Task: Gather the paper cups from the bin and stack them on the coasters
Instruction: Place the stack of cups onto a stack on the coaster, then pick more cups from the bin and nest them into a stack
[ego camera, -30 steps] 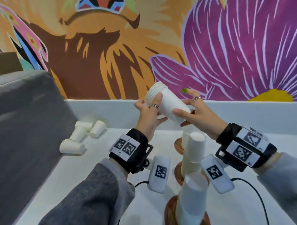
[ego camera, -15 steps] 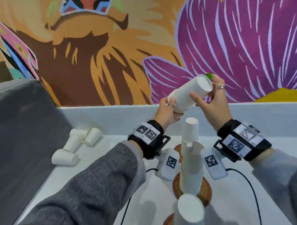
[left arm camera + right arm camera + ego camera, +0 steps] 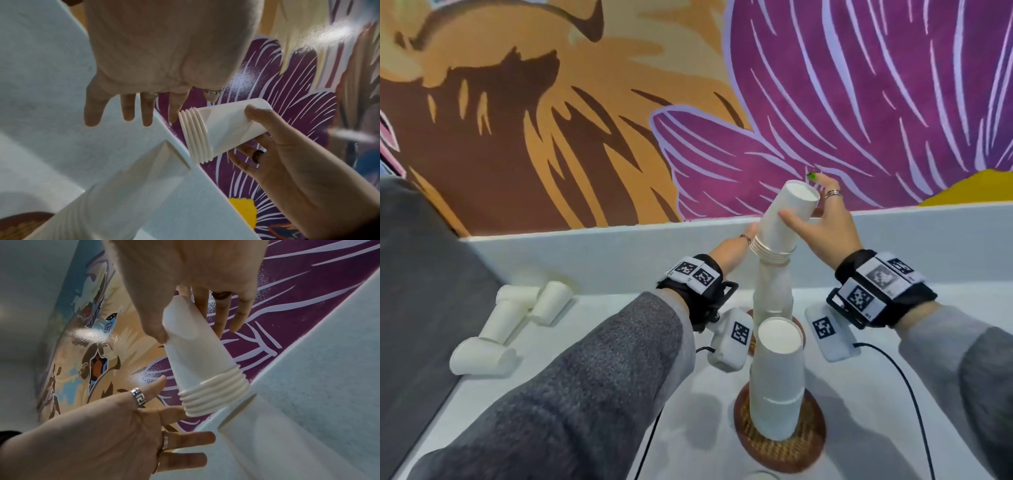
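Observation:
A nested stack of white paper cups [image 3: 784,219] [image 3: 218,129] [image 3: 197,356] hangs mouth-down and tilted, its rims just at the top of the far cup tower [image 3: 772,291]. My right hand [image 3: 803,202] [image 3: 179,324] pinches this stack near its base between thumb and fingers. My left hand [image 3: 743,240] [image 3: 133,113] [image 3: 185,426] is beside the rims with fingers straight and spread, holding nothing. The far tower stands on a brown coaster [image 3: 799,325]. A nearer cup tower [image 3: 777,380] stands upside down on a woven coaster [image 3: 784,448].
Three loose cups [image 3: 517,325] lie on their sides at the left of the white table, against a grey fabric bin [image 3: 421,291]. A low white wall [image 3: 585,253] runs along the back under a painted mural. Cables [image 3: 907,394] trail from the wrist units.
The held stack has swung from lying sideways to mouth-down and come down over the far tower. My left hand has let go of its rim end and opened.

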Tool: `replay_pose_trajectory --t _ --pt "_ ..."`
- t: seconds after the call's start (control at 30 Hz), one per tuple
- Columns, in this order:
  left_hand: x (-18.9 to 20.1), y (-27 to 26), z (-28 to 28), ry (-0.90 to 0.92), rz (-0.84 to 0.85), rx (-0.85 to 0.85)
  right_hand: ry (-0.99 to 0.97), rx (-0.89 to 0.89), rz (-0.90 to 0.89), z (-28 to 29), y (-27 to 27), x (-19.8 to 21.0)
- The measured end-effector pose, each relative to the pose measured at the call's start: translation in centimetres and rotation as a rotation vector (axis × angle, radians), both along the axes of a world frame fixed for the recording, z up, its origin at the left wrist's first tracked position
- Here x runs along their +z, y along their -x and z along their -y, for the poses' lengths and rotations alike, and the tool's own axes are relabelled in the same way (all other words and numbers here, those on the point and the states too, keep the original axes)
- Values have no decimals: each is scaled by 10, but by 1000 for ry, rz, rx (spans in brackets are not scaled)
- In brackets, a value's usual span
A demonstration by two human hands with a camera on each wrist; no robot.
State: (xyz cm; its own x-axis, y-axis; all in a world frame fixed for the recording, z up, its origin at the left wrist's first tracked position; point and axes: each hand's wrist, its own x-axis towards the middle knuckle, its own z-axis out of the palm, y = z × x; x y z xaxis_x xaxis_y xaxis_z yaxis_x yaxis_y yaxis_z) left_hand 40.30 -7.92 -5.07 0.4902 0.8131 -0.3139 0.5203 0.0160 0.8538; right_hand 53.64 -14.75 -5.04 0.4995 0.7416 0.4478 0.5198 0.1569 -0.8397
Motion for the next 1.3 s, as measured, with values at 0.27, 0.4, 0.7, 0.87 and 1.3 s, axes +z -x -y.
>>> replay_pose_trajectory --t 0.27,0.4,0.7,0.87,1.3 --pt "-35 7 6 66 -99 -43 226 72 94 -8 -1 -27" --pt "-44 16 0 106 -64 -52 419 120 196 -10 3 -41" --pt "-47 52 -3 120 -70 21 599 97 309 5 7 -15" --pt "-37 91 -1 93 -14 61 599 49 556 27 17 45" --pt "-22 234 -14 91 86 182 544 217 882 31 162 129"
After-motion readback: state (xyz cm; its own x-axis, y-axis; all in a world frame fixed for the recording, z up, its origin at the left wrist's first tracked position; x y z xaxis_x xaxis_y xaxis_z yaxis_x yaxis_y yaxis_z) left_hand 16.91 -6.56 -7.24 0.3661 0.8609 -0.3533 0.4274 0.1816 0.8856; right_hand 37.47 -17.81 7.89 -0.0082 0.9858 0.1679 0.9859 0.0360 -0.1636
